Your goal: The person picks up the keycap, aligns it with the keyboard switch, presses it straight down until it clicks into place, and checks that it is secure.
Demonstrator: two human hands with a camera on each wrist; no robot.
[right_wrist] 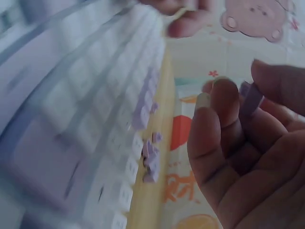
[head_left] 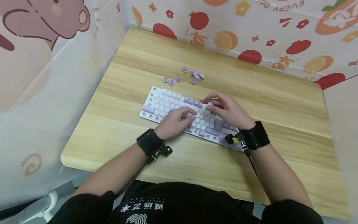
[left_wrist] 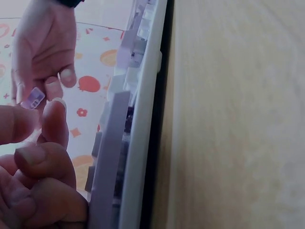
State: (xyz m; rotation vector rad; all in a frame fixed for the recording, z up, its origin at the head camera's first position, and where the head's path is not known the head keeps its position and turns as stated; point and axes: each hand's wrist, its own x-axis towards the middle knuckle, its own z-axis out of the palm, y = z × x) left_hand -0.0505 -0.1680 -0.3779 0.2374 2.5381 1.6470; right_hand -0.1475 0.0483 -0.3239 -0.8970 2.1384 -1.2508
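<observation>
A white and light-purple keyboard (head_left: 170,97) lies at a slant on the table. My right hand (head_left: 230,109) is raised above its upper right part and pinches a small purple keycap (right_wrist: 251,99) between thumb and finger. The same keycap shows between the right fingertips in the left wrist view. Over the middle of the keyboard, my left hand (head_left: 175,122) hovers with loosely bent fingers and nothing in them. Several switch positions along the keyboard's edges lack caps. Part of the keyboard is hidden under both hands.
Behind the keyboard lie several loose purple keycaps, some in a small pile (head_left: 196,75) and others apart, like one keycap (head_left: 171,82) near the keyboard's far left corner. The wooden table (head_left: 117,140) meets a printed curtain (head_left: 179,18) at its back edge.
</observation>
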